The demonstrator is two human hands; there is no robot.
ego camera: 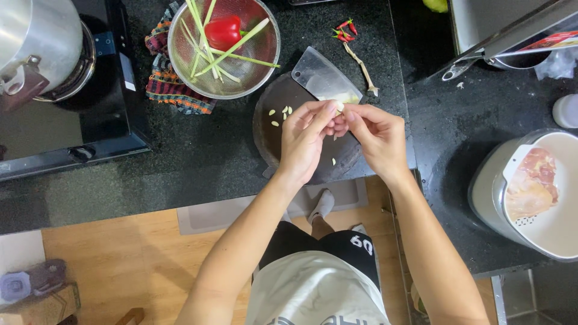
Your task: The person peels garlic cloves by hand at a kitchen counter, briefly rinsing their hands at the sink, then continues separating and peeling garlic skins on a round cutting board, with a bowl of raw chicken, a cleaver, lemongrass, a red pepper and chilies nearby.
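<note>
Right, a small pale garlic clove (339, 107) sits pinched between the fingertips of both my hands, held just above the round dark cutting board (271, 147). My left hand (306, 139) curls around it from one side, thumb and fingers closed tight; my right hand (374, 137) meets it from the other, fingertips pressed onto the same clove. Most of the clove is buried under my fingers, so I can't tell how much skin is on it. Below my hands, a few peeled pale pieces (280, 114) lie on the board, and one more bit (333, 161) near its front edge. A cleaver (322, 77) rests on the board's far side, its handle hard to make out. Beyond it, a metal colander (256, 72) holds a red pepper (223, 31) and green stalks. Small red chillies (345, 31) lie on the black counter (198, 150). At the right, a white bowl with raw chicken (531, 183) is cut off by the frame.
</note>
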